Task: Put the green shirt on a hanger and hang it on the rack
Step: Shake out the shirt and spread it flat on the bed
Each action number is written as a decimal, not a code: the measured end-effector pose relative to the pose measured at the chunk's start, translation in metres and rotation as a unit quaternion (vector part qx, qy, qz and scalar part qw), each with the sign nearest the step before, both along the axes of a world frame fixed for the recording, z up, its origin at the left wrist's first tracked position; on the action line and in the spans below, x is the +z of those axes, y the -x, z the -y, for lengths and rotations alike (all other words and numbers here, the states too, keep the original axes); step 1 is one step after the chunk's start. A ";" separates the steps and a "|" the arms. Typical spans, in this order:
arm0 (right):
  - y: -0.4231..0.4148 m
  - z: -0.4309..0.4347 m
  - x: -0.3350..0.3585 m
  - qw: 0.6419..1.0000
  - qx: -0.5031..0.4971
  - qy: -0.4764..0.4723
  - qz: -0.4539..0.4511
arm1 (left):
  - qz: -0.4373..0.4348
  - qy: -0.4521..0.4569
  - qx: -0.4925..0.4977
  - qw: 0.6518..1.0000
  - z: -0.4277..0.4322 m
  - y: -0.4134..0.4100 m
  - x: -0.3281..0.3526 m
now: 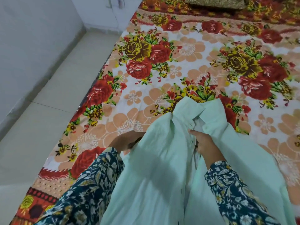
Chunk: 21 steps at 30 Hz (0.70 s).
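Gripping the green shirt placket at lower centre, right hand fingers curl on the cloth. Left hand grip can't be told. Shirt is soft, light and floppy; best held at the collar.

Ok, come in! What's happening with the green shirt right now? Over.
Right hand grips green shirt at the button edge. Left hand half under it, grip hidden. No hanger or rack in view.

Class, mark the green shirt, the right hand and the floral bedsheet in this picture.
green shirt [154, 168], head view, wide front panel.
right hand [204, 145], head view, back of the hand.
floral bedsheet [186, 49], head view, bare pale flower patch.
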State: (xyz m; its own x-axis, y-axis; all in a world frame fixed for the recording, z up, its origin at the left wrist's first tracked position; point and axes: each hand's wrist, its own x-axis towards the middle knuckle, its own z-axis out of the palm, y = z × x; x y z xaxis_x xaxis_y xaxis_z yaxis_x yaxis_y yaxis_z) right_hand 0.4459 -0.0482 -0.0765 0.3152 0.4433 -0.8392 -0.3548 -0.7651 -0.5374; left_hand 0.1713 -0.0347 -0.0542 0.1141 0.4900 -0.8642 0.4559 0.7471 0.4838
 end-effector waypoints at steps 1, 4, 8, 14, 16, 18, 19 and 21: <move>-0.003 -0.005 -0.001 0.999 0.002 0.008 0.046 | 0.015 -0.002 -0.005 1.000 -0.006 0.001 0.003; 0.001 -0.015 -0.001 0.941 0.106 0.013 0.321 | 0.063 -0.039 -0.011 0.997 -0.017 -0.001 0.010; 0.021 -0.036 0.006 0.874 0.229 -0.028 0.428 | 0.124 -0.098 0.189 0.969 -0.019 -0.001 -0.002; 0.014 -0.061 0.004 0.878 0.273 -0.042 0.391 | 0.127 -0.064 0.214 0.966 -0.023 0.003 0.003; 0.004 -0.063 0.002 0.905 0.224 -0.073 0.353 | 0.145 -0.004 0.162 0.976 -0.031 0.006 0.009; -0.006 -0.064 0.001 0.929 0.185 -0.099 0.306 | 0.146 0.022 0.114 0.982 -0.043 0.008 0.014; -0.010 -0.063 0.001 0.936 0.170 -0.108 0.288 | 0.129 0.010 0.089 0.988 -0.050 0.009 0.017; -0.017 -0.063 0.001 0.942 0.155 -0.114 0.276 | 0.093 -0.041 0.065 0.993 -0.066 0.014 0.022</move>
